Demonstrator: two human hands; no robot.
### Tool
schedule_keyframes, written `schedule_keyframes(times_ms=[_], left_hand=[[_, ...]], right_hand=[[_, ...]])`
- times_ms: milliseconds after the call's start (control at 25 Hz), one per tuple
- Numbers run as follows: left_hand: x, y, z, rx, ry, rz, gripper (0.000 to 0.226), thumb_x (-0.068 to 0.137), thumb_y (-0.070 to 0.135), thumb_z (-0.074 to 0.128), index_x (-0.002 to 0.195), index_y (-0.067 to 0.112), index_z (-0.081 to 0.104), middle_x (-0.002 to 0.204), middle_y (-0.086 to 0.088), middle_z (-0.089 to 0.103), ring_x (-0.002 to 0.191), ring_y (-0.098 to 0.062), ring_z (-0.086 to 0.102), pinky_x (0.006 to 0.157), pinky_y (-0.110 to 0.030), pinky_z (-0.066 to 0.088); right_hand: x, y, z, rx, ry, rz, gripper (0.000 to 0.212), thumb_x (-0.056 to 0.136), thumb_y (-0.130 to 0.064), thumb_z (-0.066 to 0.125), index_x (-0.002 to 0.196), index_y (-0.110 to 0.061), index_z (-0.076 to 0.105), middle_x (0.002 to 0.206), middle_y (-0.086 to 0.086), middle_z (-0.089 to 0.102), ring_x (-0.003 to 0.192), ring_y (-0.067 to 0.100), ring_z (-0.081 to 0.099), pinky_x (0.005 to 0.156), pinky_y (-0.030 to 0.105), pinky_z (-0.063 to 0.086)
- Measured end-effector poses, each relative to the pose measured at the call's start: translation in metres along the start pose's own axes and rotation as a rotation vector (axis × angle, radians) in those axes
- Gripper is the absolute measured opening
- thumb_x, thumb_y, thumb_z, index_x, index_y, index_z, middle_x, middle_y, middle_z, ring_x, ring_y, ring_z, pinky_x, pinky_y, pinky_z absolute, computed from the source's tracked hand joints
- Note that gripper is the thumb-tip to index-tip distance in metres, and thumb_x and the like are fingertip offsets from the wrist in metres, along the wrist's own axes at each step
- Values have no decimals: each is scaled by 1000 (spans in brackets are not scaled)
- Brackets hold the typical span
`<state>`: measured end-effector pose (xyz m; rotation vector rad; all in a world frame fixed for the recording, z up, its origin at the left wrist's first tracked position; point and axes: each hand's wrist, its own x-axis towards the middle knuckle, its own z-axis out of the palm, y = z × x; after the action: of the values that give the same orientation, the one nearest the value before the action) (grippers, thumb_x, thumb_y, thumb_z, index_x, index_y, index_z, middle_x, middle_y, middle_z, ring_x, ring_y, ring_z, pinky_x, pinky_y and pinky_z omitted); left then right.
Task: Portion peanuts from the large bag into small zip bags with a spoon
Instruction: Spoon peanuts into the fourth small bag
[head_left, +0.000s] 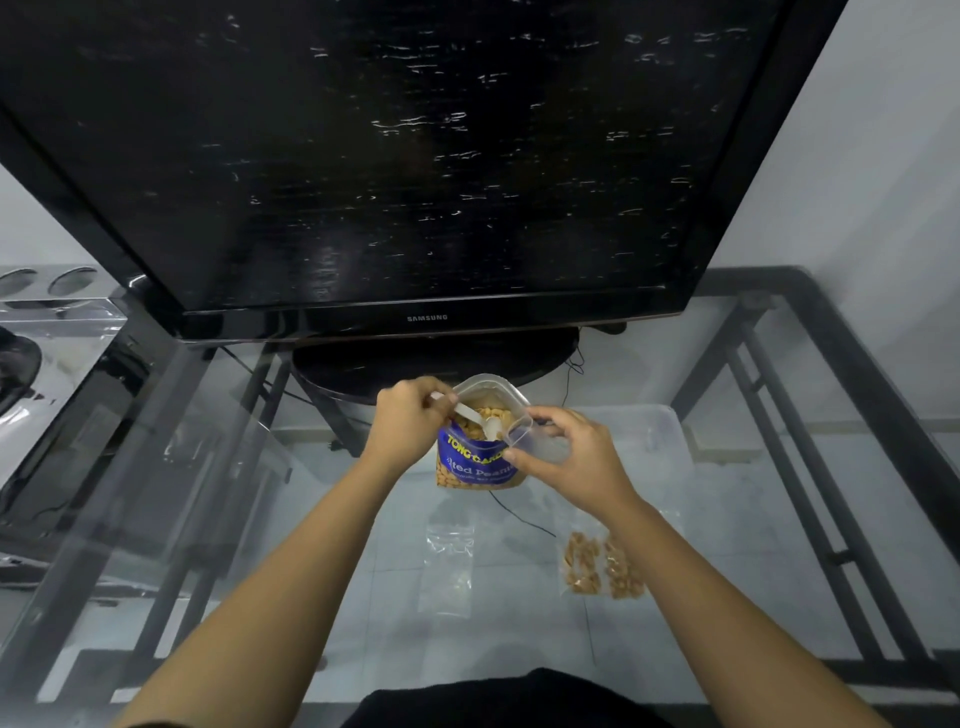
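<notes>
White spoon (470, 414), bowl toward zip bag (523, 437)

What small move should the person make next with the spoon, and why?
Probably ease the bowl of the white spoon into the small zip bag and tip it. The left hand grips the spoon over the open Tong Garden peanut bag, and its bowl sits at the mouth of the zip bag, which the right hand pinches open. Whether the bowl is loaded is unclear.

L hand (411, 418), R hand (569, 460): both curled
</notes>
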<state>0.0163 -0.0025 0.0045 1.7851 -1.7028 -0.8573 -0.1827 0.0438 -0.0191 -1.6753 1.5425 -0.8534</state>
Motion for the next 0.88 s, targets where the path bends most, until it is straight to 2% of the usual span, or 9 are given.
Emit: schedule_keyframes(times_ms=[120,200,320,680,800,880], left_hand=[[3,-1,7,-206,28,-157,15,90,22,58,84,12,67,70,-7,68,70,-15,64,68,-30,51],[5,1,12,-270,88,-230,18,91,23,58,85,9,67,69,-6,67,70,-16,63,70,-31,51],[7,0,14,-323,162,-272,20,91,22,56,74,15,62,67,-5,65,71,-19,62,70,-33,51],[16,-1,6,-573,103,-420,17,93,18,54,81,8,62,62,-5,60,56,-9,53,53,-18,41],[20,-5,3,-637,85,-443,18,93,19,53,83,6,61,62,-5,57,55,-10,50,54,-19,42],[23,-10,-1,-654,83,-462,18,94,20,53,86,7,60,61,-4,56,53,-9,48,47,-16,41]], right_hand=[[0,3,1,20,2,6,50,70,-39,77,114,-22,59,107,-14,59,90,-9,56,69,4,42],[-1,5,1,33,2,7,50,70,-38,78,114,-24,59,107,-14,60,92,-11,56,71,3,43],[-2,10,-1,41,2,11,52,68,-39,79,114,-26,60,108,-14,60,96,-16,54,75,0,41],[-2,14,-4,39,-17,-5,52,67,-37,80,113,-26,60,111,-12,60,99,-13,55,79,1,40],[-4,12,-5,49,-36,-9,48,67,-37,80,110,-32,59,109,-20,58,99,-14,54,78,1,41],[-5,9,-5,44,-19,-14,47,67,-38,79,108,-36,57,106,-27,55,97,-13,55,76,1,41]])
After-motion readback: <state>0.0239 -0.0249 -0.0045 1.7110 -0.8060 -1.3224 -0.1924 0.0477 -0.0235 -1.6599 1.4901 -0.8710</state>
